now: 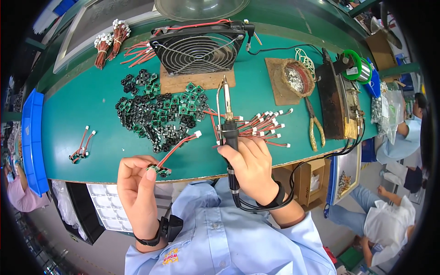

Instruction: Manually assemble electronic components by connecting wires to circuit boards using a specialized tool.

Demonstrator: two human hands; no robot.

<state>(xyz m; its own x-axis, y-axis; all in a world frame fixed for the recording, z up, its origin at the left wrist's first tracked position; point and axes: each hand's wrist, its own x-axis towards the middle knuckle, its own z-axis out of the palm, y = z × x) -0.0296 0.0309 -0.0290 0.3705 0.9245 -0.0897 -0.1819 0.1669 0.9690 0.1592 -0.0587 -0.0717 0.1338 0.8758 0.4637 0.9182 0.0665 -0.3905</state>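
Board [162, 172], a small green one, sits at about 8 o'clock, pinched between the thumb and fingers of the left hand [139, 185], so that grip's clamped right on it. Red and black wires [172, 151] stick up from it toward 1 or 2, with a white plug [198, 134] on the end. The right hand [252, 162], between 4 and 5 o'clock, is wrapped snugly around the dark handle of a soldering iron [231, 134], tip aimed at 12 and well apart from the board. Big messy pile of boards [167, 112] over at 10, just below a black fan [200, 55] that's near 12. Bunch of loose leads [263, 126] lies just beyond the right hand, around 2 to 3, and pliers [315, 130] with yellowish handles are at 3. Up at 2 there's a crusty round container [299, 80], and farther out a green spool [357, 68] of silvery wire. Out at 9, a couple of wired boards [81, 153] lie on the green tabletop [64, 107], with a blue tray [33, 142] farther out by its edge.
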